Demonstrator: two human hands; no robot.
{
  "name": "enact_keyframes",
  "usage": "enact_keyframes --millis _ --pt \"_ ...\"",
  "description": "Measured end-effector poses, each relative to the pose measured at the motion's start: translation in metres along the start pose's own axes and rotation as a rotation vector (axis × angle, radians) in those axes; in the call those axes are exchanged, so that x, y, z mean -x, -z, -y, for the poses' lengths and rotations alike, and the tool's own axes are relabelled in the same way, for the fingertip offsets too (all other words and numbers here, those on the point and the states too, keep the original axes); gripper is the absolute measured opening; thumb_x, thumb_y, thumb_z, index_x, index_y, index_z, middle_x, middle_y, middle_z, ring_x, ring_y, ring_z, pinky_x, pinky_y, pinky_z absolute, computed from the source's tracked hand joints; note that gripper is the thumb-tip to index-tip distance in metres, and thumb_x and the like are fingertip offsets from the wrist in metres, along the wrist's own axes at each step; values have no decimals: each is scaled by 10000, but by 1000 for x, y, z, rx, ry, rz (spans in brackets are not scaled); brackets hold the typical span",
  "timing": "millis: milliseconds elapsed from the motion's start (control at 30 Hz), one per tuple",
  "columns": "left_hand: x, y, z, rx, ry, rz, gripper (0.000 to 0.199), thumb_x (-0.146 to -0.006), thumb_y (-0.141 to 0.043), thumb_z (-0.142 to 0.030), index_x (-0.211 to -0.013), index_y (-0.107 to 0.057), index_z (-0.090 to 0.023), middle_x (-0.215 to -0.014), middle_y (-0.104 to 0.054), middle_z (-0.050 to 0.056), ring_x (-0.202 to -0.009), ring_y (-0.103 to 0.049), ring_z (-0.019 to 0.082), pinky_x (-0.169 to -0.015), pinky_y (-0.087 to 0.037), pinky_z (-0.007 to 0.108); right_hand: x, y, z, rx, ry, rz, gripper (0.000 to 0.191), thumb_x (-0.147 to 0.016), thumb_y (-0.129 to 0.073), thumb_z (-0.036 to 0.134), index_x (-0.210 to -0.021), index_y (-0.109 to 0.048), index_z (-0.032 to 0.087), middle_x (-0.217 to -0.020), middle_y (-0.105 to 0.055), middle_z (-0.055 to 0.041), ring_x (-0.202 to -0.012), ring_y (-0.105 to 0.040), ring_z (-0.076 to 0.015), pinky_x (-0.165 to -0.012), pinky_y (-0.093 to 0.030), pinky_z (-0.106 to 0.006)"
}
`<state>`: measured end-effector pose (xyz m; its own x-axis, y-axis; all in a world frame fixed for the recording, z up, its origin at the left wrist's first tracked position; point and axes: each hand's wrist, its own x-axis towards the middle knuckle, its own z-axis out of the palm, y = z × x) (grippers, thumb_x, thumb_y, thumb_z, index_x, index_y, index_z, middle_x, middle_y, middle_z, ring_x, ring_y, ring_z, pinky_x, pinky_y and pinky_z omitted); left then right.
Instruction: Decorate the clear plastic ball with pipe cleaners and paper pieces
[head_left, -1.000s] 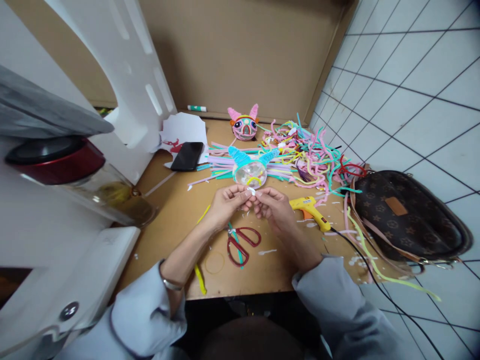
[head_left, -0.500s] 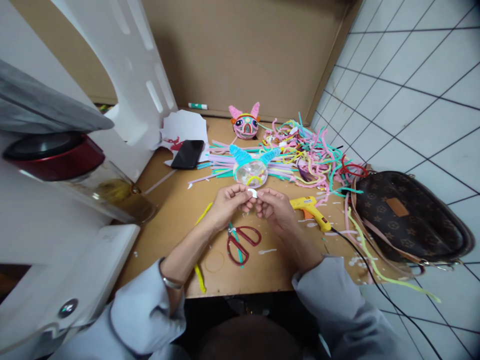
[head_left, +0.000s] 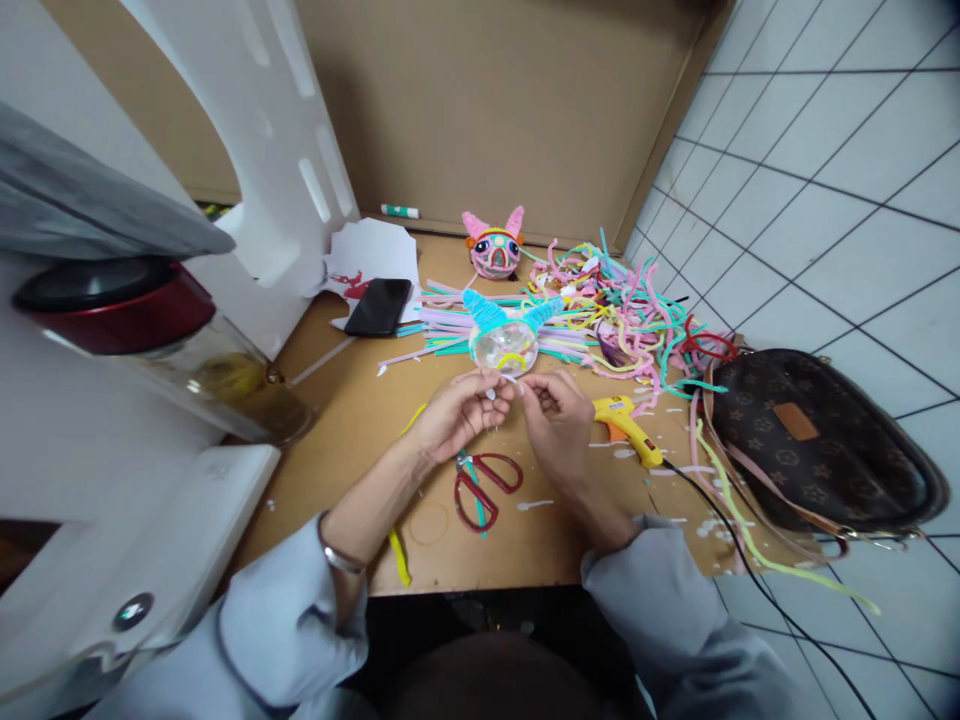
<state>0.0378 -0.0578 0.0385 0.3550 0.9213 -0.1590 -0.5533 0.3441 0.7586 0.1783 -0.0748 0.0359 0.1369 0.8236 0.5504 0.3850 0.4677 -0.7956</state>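
Note:
Above the middle of the table, my left hand pinches a small white piece between thumb and fingers. My right hand meets it from the other side, its thumb and curled forefinger closed at the piece's end. What the piece is made of is too small to tell. Just beyond my fingers sits a clear ball with blue pipe-cleaner ears and a yellow arc on its front. Red-handled scissors lie below my hands, a teal pipe cleaner under them. To the right of my right hand rests a yellow glue gun.
Behind stands a finished-looking pink-eared head. Pipe cleaners are heaped at the back right. A phone lies on white paper at left, near a red-lidded glass bottle. A brown bag and the glue gun's cord occupy the right.
The white piece has turned and shows a thinner edge between my fingers. My right hand has rolled over, its fingers more curled, while my left palm faces up more.

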Motion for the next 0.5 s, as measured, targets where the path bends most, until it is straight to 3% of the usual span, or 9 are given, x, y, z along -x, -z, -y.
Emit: enact_keyframes --millis 100,267,500 --pt "0 0 0 -10 7 -8 228 -678 -809 -247 -751 -660 -90 -681 -659 24 -538 -581 54 -478 -476 130 2 1 1 132 150 24 151 -878 -578 224 -752 -660 216 -719 -626 -14 -636 -544 -135 -617 -456 -275" --pt "1 -2 0 -35 -18 -19 270 -636 -862 -250 -739 -662 -100 -665 -649 5 -532 -558 40 -464 -448 115 3 0 0 162 220 26 145 -887 -567 184 -783 -661 219 -733 -632 -12 -632 -550 -135 -599 -451 -271" --pt "0 -2 1 -84 -48 -16 344 -605 -889 -320 -720 -650 -101 -650 -627 -10 -524 -535 26 -458 -425 106 2 0 0 17 22 37 126 -860 -605 253 -758 -673 221 -716 -626 -6 -630 -550 -133 -583 -446 -267"
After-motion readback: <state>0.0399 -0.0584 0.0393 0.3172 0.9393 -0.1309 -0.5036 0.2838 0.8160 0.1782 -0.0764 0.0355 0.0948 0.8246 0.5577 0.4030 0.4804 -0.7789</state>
